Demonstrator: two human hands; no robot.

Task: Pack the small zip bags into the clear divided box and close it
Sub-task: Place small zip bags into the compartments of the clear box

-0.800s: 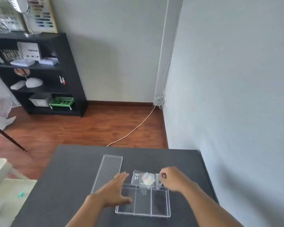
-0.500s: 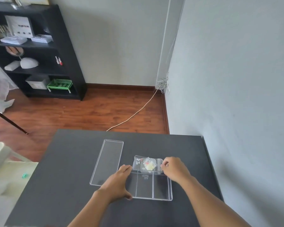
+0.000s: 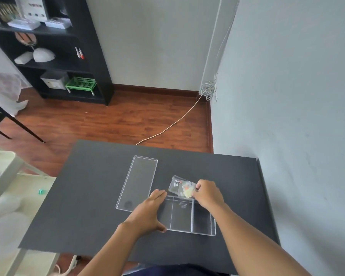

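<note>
On the dark grey table (image 3: 100, 196), the right hand (image 3: 206, 193) pinches the small clear zip bags (image 3: 180, 186) at the far rim of the clear divided plastic box (image 3: 187, 218); the left hand (image 3: 147, 213), open and flat, braces its left side. Slick film could slip or snag on a divider. The flat clear lid (image 3: 137, 182) lies just left, unobstructed.

A black shelf unit (image 3: 48, 46) stands against the far wall, holding a green basket (image 3: 81, 84) and a white dome-shaped lamp (image 3: 43, 54) — a pale cable (image 3: 167, 126) trails across the wooden floor (image 3: 108, 120) toward the black table (image 3: 88, 196)
</note>
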